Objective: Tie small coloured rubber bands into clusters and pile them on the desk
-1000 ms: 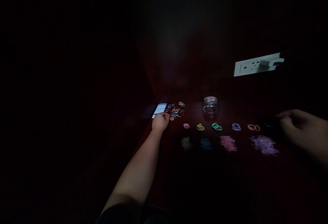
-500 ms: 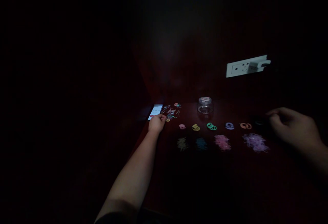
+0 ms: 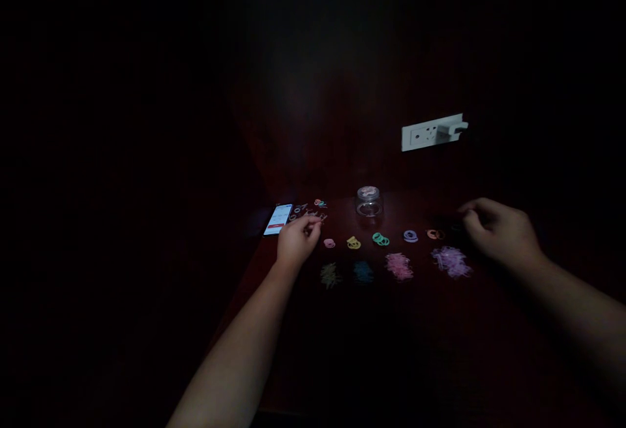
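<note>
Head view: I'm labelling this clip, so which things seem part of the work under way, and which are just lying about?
Likely part of the work:
- mixed loose bands by the left hand
- row of coloured rings
- four heaps of thin bands

Likely just lying about:
- lit phone
- wall socket with plug
- clear jar, though its role is uncertain

2 bare hands (image 3: 298,240) (image 3: 499,231), 2 bare forearms (image 3: 242,350) (image 3: 581,304)

My desk (image 3: 303,323) looks dark red and smooth, with a faint gloss. The jar (image 3: 369,205) is clear and shiny, the wall socket (image 3: 424,134) smooth white plastic, the phone (image 3: 278,219) screen glossy.
</note>
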Demonstrator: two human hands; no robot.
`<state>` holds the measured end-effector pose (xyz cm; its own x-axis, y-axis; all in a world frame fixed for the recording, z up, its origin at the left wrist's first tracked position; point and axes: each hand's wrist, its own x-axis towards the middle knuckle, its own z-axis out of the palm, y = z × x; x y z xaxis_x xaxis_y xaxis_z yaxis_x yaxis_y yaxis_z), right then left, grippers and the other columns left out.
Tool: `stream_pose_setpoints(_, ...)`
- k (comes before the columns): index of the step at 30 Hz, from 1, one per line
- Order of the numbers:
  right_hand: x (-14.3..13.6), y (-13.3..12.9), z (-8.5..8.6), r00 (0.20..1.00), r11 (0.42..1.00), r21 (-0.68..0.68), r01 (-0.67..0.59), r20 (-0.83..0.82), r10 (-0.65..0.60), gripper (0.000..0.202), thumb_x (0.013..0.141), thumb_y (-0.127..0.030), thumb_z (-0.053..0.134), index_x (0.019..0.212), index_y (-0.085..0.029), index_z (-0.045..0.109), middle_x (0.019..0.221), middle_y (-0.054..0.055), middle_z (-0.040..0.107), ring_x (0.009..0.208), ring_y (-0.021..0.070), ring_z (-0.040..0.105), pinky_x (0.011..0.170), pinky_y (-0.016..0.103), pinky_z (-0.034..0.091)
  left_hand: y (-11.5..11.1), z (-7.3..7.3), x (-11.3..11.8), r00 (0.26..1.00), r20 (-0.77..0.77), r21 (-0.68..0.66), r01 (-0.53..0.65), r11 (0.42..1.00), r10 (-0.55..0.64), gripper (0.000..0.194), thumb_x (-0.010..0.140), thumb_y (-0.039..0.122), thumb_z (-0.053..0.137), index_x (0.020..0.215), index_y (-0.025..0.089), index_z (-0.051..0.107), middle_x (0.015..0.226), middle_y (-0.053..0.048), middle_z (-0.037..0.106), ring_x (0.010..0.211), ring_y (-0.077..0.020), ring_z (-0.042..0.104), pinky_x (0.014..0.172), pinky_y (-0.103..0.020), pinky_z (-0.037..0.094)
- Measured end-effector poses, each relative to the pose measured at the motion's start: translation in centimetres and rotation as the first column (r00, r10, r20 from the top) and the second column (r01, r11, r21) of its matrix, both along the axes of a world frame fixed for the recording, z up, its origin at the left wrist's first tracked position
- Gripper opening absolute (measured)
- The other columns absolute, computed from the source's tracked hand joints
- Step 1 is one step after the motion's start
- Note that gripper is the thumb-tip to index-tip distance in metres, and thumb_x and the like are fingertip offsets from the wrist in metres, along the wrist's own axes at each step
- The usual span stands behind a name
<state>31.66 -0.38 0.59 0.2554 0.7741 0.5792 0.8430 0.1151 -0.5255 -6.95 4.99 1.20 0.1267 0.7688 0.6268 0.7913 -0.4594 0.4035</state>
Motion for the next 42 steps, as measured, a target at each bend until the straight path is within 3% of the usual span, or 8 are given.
stream_pose_setpoints(6, -2.4, -0.9, 0.2, 0.954, 0.951, 0.118, -0.284, 0.137, 0.268, 0.011, 0.082, -0.023, 0.053, 0.082, -0.019, 0.063, 0.081, 0.008, 0.07, 0.072, 0.0223, 0.066, 0.066, 0.032, 0.049, -3.6, 0.7, 4.2, 0.944, -0.081, 0.206, 0.33, 0.921, -0.32, 0.012, 0.088, 0.027, 0.06, 0.092, 0.023, 0.071, 0.087, 0.001, 0.076, 0.077, -0.0119, 0.069, 0.075, -0.024, 0.054)
stream_pose_setpoints(12, -8.9, -3.3, 1.4, 0.83, 0.834, 0.048, -0.55, 0.137, 0.54, 0.019, 0.084, -0.021, 0.056, 0.102, -0.022, 0.062, 0.084, 0.005, 0.064, 0.076, 0.0208, 0.062, 0.069, 0.034, 0.05, -4.7, 0.7, 5.1, 0.913, -0.101, 0.167, 0.407, 0.898, -0.395, 0.012, 0.089, 0.026, 0.058, 0.093, 0.024, 0.07, 0.091, 0.003, 0.076, 0.084, -0.0124, 0.07, 0.079, -0.026, 0.054)
stream_pose_setpoints(15, -12.8, -3.5, 2.1, 0.821, 0.821, 0.019, -0.57, 0.056, 0.568, 0.033, 0.082, -0.022, 0.062, 0.114, -0.022, 0.058, 0.092, 0.006, 0.064, 0.084, 0.022, 0.063, 0.076, 0.036, 0.051, -4.8, 0.8, 5.1, 0.903, -0.106, 0.159, 0.428, 0.89, -0.416, 0.012, 0.089, 0.026, 0.059, 0.093, 0.024, 0.069, 0.092, 0.002, 0.076, 0.084, -0.013, 0.07, 0.08, -0.026, 0.054)
stream_pose_setpoints(18, -14.8, -2.8, 2.2, 0.818, 0.818, 0.056, -0.573, -0.014, 0.574, 0.011, 0.084, -0.021, 0.06, 0.095, -0.023, 0.062, 0.082, 0.003, 0.062, 0.075, 0.0189, 0.061, 0.069, 0.033, 0.049, -5.1, 0.9, 5.0, 0.897, -0.108, 0.158, 0.44, 0.884, -0.428, 0.011, 0.089, 0.025, 0.059, 0.094, 0.024, 0.069, 0.092, 0.002, 0.076, 0.084, -0.0129, 0.07, 0.08, -0.026, 0.054)
stream_pose_setpoints(21, -14.8, -2.4, 1.6, 0.788, 0.788, 0.069, -0.612, -0.036, 0.615, 0.006, 0.086, -0.019, 0.057, 0.085, -0.022, 0.062, 0.076, 0.001, 0.058, 0.07, 0.0163, 0.057, 0.064, 0.03, 0.046, -5.3, 0.9, 5.1, 0.897, -0.106, 0.144, 0.44, 0.886, -0.428, 0.011, 0.089, 0.025, 0.059, 0.094, 0.025, 0.069, 0.092, 0.003, 0.076, 0.084, -0.0126, 0.07, 0.08, -0.026, 0.054)
stream_pose_setpoints(24, -14.0, -2.5, 0.8, 0.758, 0.756, 0.087, -0.649, -0.023, 0.652, 0.013, 0.083, -0.02, 0.062, 0.096, -0.023, 0.061, 0.078, 0.001, 0.058, 0.071, 0.0164, 0.057, 0.063, 0.029, 0.046, -5.4, 0.6, 5.2, 0.897, -0.115, 0.113, 0.439, 0.892, -0.427, 0.011, 0.088, 0.026, 0.059, 0.094, 0.026, 0.069, 0.094, 0.003, 0.076, 0.084, -0.0129, 0.07, 0.08, -0.026, 0.054)
stream_pose_setpoints(29, -13.3, -2.9, 0.6, 0.749, 0.749, 0.119, -0.652, -0.053, 0.66, 0.005, 0.087, -0.022, 0.058, 0.09, -0.022, 0.062, 0.072, 0.0, 0.054, 0.062, 0.0149, 0.052, 0.057, 0.028, 0.043, -5.3, 0.2, 5.5, 0.896, -0.111, 0.093, 0.439, 0.893, -0.429, 0.01, 0.087, 0.025, 0.06, 0.092, 0.026, 0.069, 0.092, 0.003, 0.075, 0.083, -0.0133, 0.069, 0.08, -0.027, 0.053)
stream_pose_setpoints(42, -12.8, -2.6, 0.2, 0.725, 0.735, 0.045, -0.677, -0.134, 0.676, 0.015, 0.091, -0.024, 0.054, 0.08, -0.021, 0.064, 0.073, 0.003, 0.057, 0.065, 0.0166, 0.054, 0.059, 0.03, 0.044, -5.6, 0.6, 5.5, 0.887, -0.128, 0.066, 0.454, 0.889, -0.444, 0.007, 0.086, 0.024, 0.058, 0.087, 0.022, 0.065, 0.085, 0.0, 0.07, 0.079, -0.0139, 0.064, 0.077, -0.028, 0.051)
